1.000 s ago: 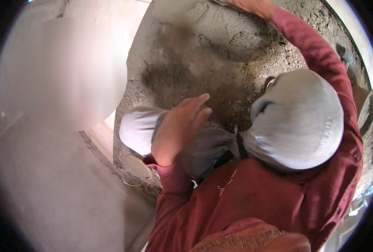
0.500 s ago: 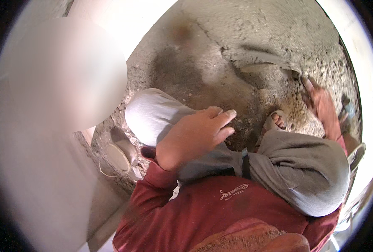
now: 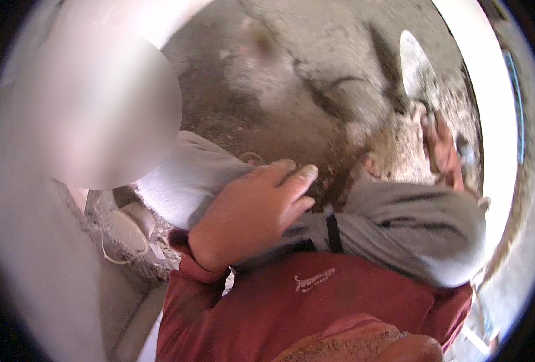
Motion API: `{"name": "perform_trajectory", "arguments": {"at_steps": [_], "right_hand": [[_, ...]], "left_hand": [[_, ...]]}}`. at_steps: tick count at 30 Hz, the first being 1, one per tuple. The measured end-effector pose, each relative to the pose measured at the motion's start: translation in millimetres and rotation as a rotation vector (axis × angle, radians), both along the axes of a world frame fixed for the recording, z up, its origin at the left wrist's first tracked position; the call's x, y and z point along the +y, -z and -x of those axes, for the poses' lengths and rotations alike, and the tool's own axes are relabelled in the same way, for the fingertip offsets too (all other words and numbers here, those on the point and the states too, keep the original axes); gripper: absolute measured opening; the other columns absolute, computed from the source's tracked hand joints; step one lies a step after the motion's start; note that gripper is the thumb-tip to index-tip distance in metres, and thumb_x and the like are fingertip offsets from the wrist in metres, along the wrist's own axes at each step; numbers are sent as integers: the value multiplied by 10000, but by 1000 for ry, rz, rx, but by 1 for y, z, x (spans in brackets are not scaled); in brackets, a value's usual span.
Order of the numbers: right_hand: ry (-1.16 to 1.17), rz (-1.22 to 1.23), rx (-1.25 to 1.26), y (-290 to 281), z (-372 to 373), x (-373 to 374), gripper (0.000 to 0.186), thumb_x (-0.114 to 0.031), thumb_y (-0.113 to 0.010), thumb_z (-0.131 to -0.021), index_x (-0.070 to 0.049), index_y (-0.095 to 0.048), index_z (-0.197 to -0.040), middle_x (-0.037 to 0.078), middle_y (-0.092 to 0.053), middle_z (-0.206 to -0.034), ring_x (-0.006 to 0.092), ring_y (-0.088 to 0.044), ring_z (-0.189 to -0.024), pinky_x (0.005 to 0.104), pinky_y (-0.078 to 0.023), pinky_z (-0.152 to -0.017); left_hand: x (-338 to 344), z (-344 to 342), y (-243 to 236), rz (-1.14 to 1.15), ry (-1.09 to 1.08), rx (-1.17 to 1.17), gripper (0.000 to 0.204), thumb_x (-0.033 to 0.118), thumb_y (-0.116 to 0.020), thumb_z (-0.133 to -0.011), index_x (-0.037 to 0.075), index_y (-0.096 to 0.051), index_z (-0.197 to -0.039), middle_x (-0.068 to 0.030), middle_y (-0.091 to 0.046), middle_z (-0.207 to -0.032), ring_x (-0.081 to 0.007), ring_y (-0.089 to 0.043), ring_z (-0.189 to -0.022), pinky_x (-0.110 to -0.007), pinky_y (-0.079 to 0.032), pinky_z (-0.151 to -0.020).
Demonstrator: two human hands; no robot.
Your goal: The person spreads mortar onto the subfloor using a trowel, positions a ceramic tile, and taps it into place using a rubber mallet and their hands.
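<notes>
My right hand (image 3: pixel 442 148), at the right, is wrapped round the handle of a trowel. The trowel's pale, pointed blade (image 3: pixel 417 67) points away from me and stands over rough grey mortar (image 3: pixel 340 36), casting a dark shadow to its left. My left hand (image 3: pixel 249 208) hangs in front of my bent left leg with its fingers stretched out and nothing in them. Beyond my feet, a smoother dark hollow (image 3: pixel 267 130) lies beside the mortar's broken edge.
A pale bucket (image 3: pixel 127 234) with a wire handle stands at the left, beside my leg. Close by my right hand lies a small bluish object (image 3: pixel 465 149), too blurred to name. A white wall (image 3: pixel 490 90) bounds the right side. A large blurred patch covers the upper left.
The trowel blade has swung from lying leftward on the mortar to pointing away from me. My left hand remains stretched out over my leg. The whole view has shifted somewhat.
</notes>
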State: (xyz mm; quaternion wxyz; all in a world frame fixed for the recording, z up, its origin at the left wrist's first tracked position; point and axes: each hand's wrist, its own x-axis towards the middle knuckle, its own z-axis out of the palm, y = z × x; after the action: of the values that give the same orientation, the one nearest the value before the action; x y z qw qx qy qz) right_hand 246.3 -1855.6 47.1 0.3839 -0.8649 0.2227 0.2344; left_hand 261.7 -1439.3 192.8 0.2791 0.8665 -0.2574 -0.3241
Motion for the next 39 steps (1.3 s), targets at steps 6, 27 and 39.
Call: {"name": "perform_trajectory", "arguments": {"at_steps": [6, 27, 39], "right_hand": [[307, -913, 120, 6, -6, -32, 396, -374, -408, -1097, -17, -544, -1203, -22, -539, -717, 47, -491, -461, 186, -435, -341], [-797, 488, -247, 15, 30, 27, 238, -302, -423, -1049, -86, -502, -1108, -9, -459, -665, 85, -423, -466, 264, -340, -365], [-383, 778, -446, 0, -42, -102, 396, -399, -488, -1066, -35, -595, -1177, 190, -664, -783, 317, -648, -640, 444, -538, -603]], "left_hand": [[2, 4, -3, -17, 75, 9, 473, 227, -699, -926, 86, -591, -1365, -215, -614, -1318, -401, -597, -1214, -441, -500, -1016], [-13, -14, -6, -13, 76, 64, 411, 219, -642, -962, 59, -592, -1338, -204, -624, -1292, -389, -610, -1176, -439, -503, -976], [-21, -20, 24, -103, -186, 69, 398, 230, -578, -992, -8, -603, -1310, -232, -636, -1282, -392, -599, -1216, -418, -453, -1046]]}}
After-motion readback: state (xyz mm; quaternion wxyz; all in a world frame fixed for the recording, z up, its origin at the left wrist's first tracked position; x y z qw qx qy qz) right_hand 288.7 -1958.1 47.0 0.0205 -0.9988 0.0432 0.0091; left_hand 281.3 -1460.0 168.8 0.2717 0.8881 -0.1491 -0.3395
